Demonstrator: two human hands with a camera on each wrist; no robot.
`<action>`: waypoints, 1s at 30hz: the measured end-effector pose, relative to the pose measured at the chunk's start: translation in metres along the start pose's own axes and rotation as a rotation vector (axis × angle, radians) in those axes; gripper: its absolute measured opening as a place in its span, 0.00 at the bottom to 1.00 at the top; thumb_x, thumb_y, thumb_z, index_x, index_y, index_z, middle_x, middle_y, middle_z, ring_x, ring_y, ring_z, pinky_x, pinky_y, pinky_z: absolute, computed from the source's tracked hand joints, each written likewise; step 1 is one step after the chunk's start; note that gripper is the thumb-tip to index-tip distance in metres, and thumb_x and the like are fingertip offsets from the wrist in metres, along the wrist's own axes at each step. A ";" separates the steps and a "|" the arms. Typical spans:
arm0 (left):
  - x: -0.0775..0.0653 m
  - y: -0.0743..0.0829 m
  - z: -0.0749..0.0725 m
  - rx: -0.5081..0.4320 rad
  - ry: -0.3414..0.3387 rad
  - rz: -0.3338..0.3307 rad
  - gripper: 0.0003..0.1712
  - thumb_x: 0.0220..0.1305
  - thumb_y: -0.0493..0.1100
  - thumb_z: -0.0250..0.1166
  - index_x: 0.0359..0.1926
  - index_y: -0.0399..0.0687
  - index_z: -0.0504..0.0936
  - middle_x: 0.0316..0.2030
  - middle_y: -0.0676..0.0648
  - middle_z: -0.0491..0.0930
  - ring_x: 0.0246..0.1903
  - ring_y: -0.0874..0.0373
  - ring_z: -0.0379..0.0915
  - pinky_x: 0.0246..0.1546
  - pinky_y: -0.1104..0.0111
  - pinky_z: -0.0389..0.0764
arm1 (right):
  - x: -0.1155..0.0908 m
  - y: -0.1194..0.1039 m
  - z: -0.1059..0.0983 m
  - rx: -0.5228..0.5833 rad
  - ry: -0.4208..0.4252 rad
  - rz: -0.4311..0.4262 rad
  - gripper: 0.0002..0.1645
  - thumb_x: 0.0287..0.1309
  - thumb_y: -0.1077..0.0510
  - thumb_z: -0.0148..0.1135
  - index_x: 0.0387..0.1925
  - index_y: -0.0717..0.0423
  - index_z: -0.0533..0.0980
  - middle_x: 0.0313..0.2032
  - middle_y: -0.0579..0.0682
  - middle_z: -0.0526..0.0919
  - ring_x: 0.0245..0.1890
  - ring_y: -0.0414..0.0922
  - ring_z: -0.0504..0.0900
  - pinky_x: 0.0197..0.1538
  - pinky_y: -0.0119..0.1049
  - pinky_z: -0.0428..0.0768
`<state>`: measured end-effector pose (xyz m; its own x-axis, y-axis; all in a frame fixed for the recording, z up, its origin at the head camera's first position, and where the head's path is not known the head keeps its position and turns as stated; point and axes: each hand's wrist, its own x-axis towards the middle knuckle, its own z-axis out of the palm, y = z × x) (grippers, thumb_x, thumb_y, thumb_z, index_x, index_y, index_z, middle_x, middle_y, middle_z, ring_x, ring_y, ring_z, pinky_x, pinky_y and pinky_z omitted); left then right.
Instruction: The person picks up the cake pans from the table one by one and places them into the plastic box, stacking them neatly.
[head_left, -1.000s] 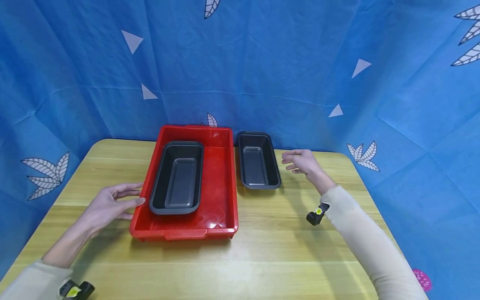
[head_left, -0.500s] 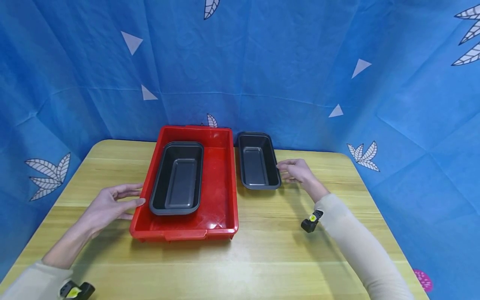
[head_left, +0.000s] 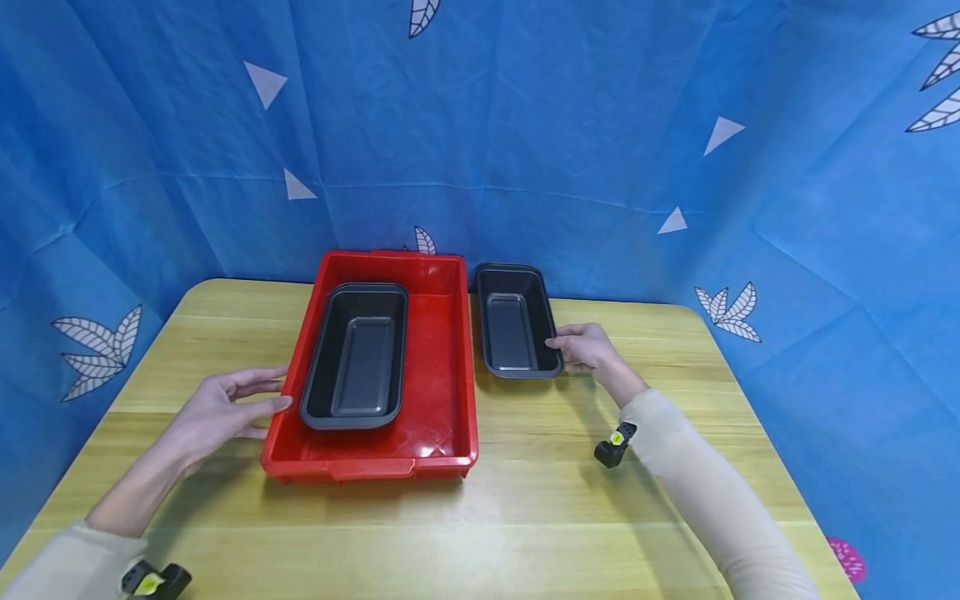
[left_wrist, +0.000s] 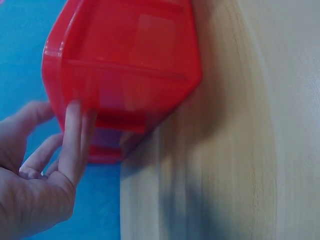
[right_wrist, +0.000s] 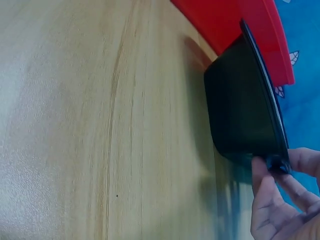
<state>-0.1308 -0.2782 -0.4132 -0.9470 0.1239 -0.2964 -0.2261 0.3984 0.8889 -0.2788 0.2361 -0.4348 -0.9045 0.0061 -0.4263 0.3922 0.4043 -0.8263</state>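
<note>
A black loaf pan (head_left: 517, 321) stands on the table just right of a red tray (head_left: 438, 375). My right hand (head_left: 588, 346) grips its near right rim, thumb over the edge and fingers underneath; the right wrist view shows the fingertips (right_wrist: 259, 165) against the outer side of this pan (right_wrist: 240, 100). A second black loaf pan (head_left: 360, 354) lies inside the tray, towards its left. At the tray's left side, my left hand (head_left: 217, 408) holds the rim, with the thumb over it and nearly straight fingers (left_wrist: 73, 130) along the outer wall.
The pale wooden table (head_left: 525, 525) stretches in front of the tray and to its right. A blue patterned cloth (head_left: 495, 125) hangs directly behind the table and down both sides.
My right hand has moved left and nearer, from beside the right loaf pan onto its rim, and taken hold. My left hand, the tray and both pans have stayed in place.
</note>
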 end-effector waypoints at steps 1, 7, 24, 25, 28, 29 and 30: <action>0.000 0.000 0.000 -0.004 0.000 0.002 0.43 0.74 0.51 0.67 0.80 0.38 0.61 0.73 0.26 0.68 0.45 0.69 0.86 0.44 0.61 0.93 | 0.000 0.000 0.000 0.004 0.006 0.003 0.32 0.68 0.58 0.67 0.69 0.65 0.73 0.19 0.37 0.74 0.21 0.33 0.73 0.32 0.28 0.83; 0.000 0.001 0.001 -0.012 -0.003 0.007 0.43 0.74 0.50 0.67 0.80 0.38 0.61 0.73 0.26 0.67 0.45 0.69 0.86 0.44 0.62 0.93 | 0.000 0.002 0.001 0.040 0.033 -0.004 0.32 0.66 0.60 0.68 0.68 0.68 0.74 0.23 0.37 0.85 0.24 0.31 0.83 0.32 0.27 0.86; 0.001 -0.001 0.001 -0.031 -0.003 0.020 0.42 0.75 0.48 0.67 0.80 0.36 0.62 0.73 0.25 0.67 0.44 0.69 0.87 0.44 0.62 0.93 | -0.002 -0.002 0.000 0.221 0.013 0.027 0.35 0.69 0.63 0.65 0.73 0.68 0.69 0.23 0.37 0.87 0.23 0.33 0.85 0.30 0.25 0.85; 0.002 -0.001 0.001 -0.031 -0.003 0.020 0.42 0.75 0.48 0.67 0.80 0.36 0.62 0.73 0.25 0.67 0.44 0.69 0.87 0.44 0.62 0.93 | -0.004 -0.003 0.000 0.222 0.016 0.025 0.35 0.69 0.63 0.65 0.74 0.68 0.68 0.23 0.37 0.87 0.23 0.32 0.84 0.31 0.25 0.85; 0.002 -0.002 0.000 -0.028 -0.004 0.015 0.42 0.75 0.49 0.67 0.80 0.36 0.62 0.73 0.25 0.67 0.45 0.69 0.87 0.44 0.62 0.93 | -0.008 -0.006 0.000 0.228 0.028 0.017 0.36 0.69 0.62 0.65 0.75 0.68 0.67 0.27 0.36 0.86 0.24 0.33 0.83 0.32 0.25 0.85; 0.002 -0.002 0.000 -0.025 -0.004 0.014 0.42 0.75 0.49 0.67 0.80 0.37 0.62 0.73 0.25 0.67 0.45 0.69 0.87 0.44 0.62 0.93 | -0.010 -0.008 0.000 0.234 0.028 0.013 0.37 0.69 0.62 0.66 0.75 0.68 0.67 0.28 0.37 0.86 0.24 0.33 0.84 0.32 0.25 0.86; 0.002 -0.002 0.000 -0.024 -0.004 0.012 0.42 0.75 0.49 0.67 0.80 0.37 0.62 0.73 0.25 0.67 0.45 0.69 0.87 0.44 0.62 0.93 | -0.011 -0.009 -0.001 0.246 0.024 0.010 0.37 0.69 0.63 0.65 0.75 0.68 0.66 0.30 0.38 0.86 0.25 0.33 0.85 0.33 0.25 0.86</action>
<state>-0.1321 -0.2783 -0.4156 -0.9488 0.1319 -0.2870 -0.2202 0.3752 0.9004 -0.2726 0.2330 -0.4227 -0.9032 0.0323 -0.4280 0.4269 0.1695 -0.8883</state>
